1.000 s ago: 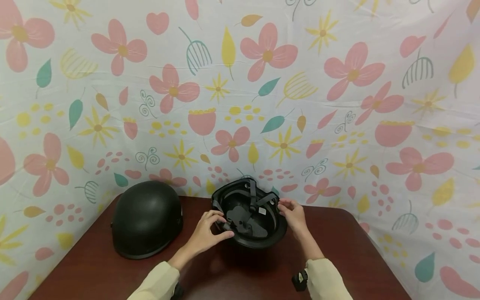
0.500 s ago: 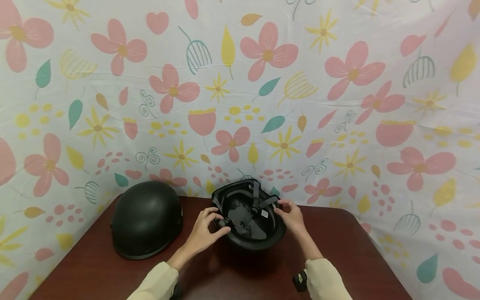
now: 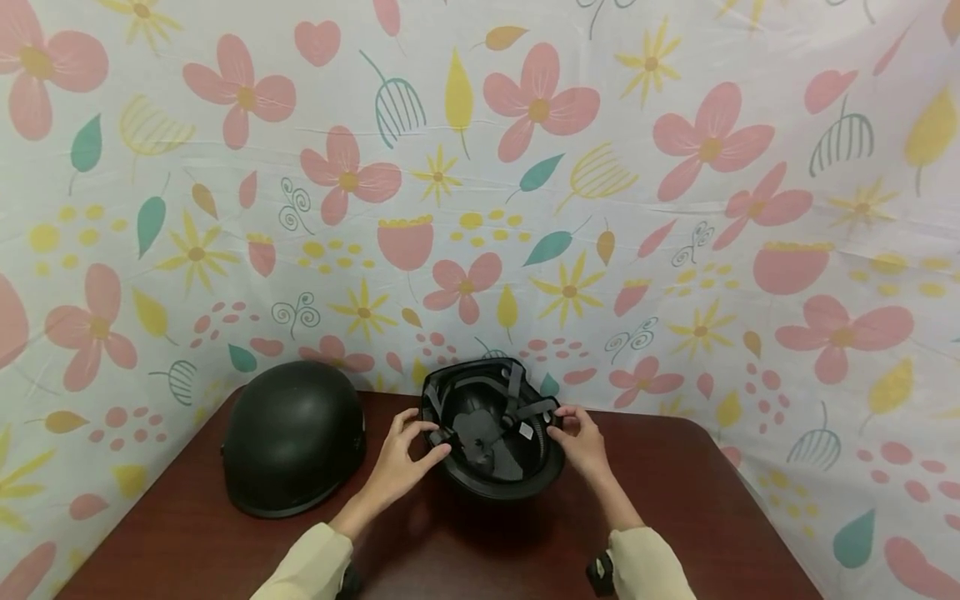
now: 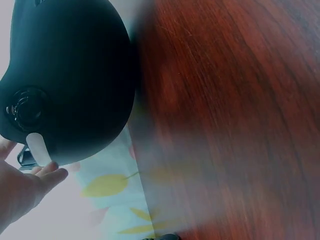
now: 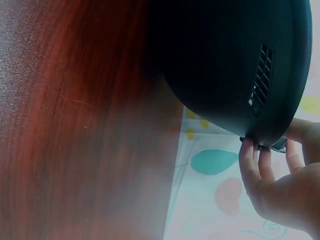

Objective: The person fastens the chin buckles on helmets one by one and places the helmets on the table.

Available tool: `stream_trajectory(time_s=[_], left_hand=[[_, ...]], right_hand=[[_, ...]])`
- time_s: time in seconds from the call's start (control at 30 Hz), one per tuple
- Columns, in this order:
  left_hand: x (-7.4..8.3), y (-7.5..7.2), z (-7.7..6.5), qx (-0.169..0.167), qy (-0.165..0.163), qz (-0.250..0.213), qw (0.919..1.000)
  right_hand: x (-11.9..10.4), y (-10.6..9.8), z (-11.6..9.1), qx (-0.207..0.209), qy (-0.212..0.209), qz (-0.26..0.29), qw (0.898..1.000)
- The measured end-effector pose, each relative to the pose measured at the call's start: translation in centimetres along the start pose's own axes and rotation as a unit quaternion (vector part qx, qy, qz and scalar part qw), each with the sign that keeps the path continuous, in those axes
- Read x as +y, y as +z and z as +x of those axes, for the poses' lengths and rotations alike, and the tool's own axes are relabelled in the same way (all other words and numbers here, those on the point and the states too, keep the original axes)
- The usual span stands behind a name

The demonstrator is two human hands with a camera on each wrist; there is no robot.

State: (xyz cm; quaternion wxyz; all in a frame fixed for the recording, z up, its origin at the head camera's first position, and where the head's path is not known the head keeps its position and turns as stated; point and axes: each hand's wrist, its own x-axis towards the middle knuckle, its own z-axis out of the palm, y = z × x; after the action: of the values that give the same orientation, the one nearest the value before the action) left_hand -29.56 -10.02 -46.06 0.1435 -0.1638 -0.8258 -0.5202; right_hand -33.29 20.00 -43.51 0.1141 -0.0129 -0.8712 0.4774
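Lower centre: left hand (image 3: 397, 462) and right hand (image 3: 587, 446). Between them: black helmet (image 3: 487, 433), upturned, its rim pinched by both at opposite sides; step in hand seemingly positioning, an even two-handed grip being called for. Lower left: second helmet (image 3: 294, 437), untouched. Behind: floral cloth (image 3: 480, 200).

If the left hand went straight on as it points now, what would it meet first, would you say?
Most likely the upturned helmet: the left hand appears to touch its left side, though exact depth there is hard to judge.
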Motion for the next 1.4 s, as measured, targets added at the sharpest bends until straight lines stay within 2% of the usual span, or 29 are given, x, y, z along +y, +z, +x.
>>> stream_trajectory(time_s=[0.1,0.33,0.67,0.9,1.07,1.2,1.4], left_hand=[[-0.1,-0.1,0.0,-0.002,-0.007,-0.002,1.0000],[-0.2,-0.5,0.3,-0.026,0.004,-0.019,0.9995],[-0.2,-0.9,0.7,-0.067,-0.049,-0.056,0.9950],[-0.3,-0.6,0.7,-0.060,-0.037,-0.065,0.9954],[-0.3,-0.5,0.4,-0.058,-0.050,-0.071,0.9946],[-0.2,-0.5,0.3,-0.057,-0.056,-0.069,0.9944],[0.4,-0.7,0.3,-0.048,-0.047,-0.058,0.9961]], right_hand=[[0.1,0.3,-0.2,0.005,-0.005,-0.004,1.000],[0.4,1.4,-0.7,0.005,-0.002,0.012,1.000],[1.0,3.7,-1.4,-0.021,0.038,0.061,0.997],[0.6,3.4,-1.2,-0.030,0.031,0.044,0.998],[0.4,2.8,-1.4,-0.050,0.028,0.040,0.998],[0.4,2.5,-1.9,-0.052,0.027,0.042,0.997],[0.8,2.4,-2.3,-0.079,0.021,0.073,0.994]])
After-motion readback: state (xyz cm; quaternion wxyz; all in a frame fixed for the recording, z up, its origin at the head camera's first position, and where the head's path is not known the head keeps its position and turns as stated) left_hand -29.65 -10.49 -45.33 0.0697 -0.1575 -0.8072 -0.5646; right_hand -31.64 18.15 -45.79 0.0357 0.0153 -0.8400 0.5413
